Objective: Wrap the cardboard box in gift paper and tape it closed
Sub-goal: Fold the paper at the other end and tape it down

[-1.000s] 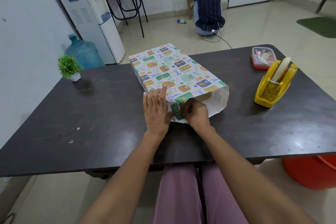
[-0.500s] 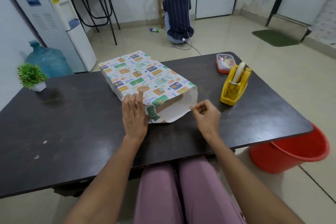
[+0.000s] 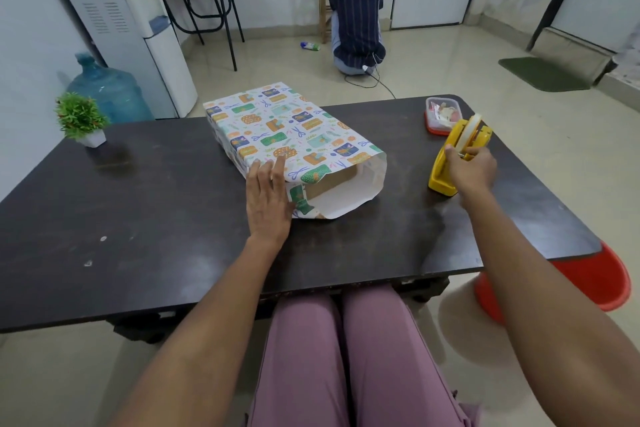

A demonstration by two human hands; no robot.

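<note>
The cardboard box (image 3: 334,180) lies in the middle of the dark table (image 3: 156,218), covered by patterned gift paper (image 3: 291,128). The paper's near end stands open like a sleeve, and the brown box end shows inside. My left hand (image 3: 268,199) lies flat with straight fingers on the near left corner, pressing the folded side flap down. My right hand (image 3: 469,172) is at the yellow tape dispenser (image 3: 453,158) on the right, fingers curled at its cutter end, where I cannot make out the tape.
A clear container with a red lid (image 3: 441,114) stands behind the dispenser. A small potted plant (image 3: 81,120) sits at the table's far left. A red bucket (image 3: 588,282) stands on the floor by the near right corner. A person (image 3: 356,17) crouches on the floor beyond.
My right hand left the folded flap at the box's near end and reached right to the tape dispenser. My left hand stayed pressing the paper. The view turned right.
</note>
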